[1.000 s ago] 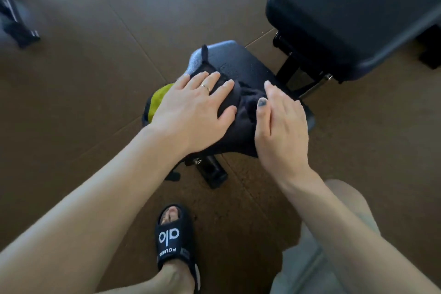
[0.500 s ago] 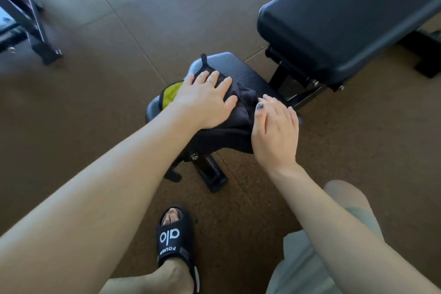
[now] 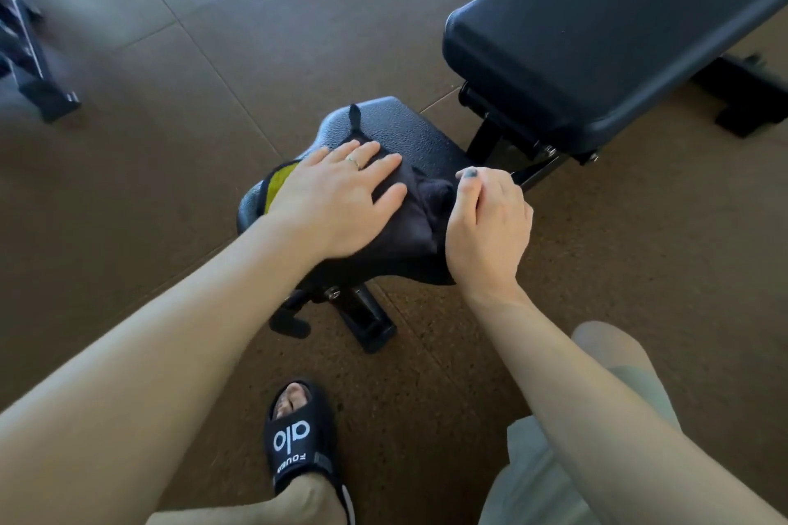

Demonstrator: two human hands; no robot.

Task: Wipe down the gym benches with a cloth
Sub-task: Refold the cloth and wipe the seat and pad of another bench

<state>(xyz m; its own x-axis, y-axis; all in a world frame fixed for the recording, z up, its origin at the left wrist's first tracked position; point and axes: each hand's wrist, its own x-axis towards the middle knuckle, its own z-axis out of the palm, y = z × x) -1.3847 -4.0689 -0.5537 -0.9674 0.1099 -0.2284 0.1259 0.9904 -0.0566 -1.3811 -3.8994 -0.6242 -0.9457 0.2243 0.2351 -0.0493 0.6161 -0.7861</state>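
Dark grey fabric cloth (image 3: 420,222) (yellow-green patch at left edge) spread over small black padded bench seat (image 3: 409,132). Left hand (image 3: 337,200) pressed flat on cloth, fingers straight; right hand (image 3: 490,226) clenched, pinching cloth's bunched right edge.

Black slide sandal (image 3: 302,445) on brown floor tiles (image 3: 128,192).

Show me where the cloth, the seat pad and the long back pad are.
cloth (image 3: 420,217): head view, dark bunched middle.
seat pad (image 3: 409,132): head view, bare far top.
back pad (image 3: 605,26): head view, top surface.
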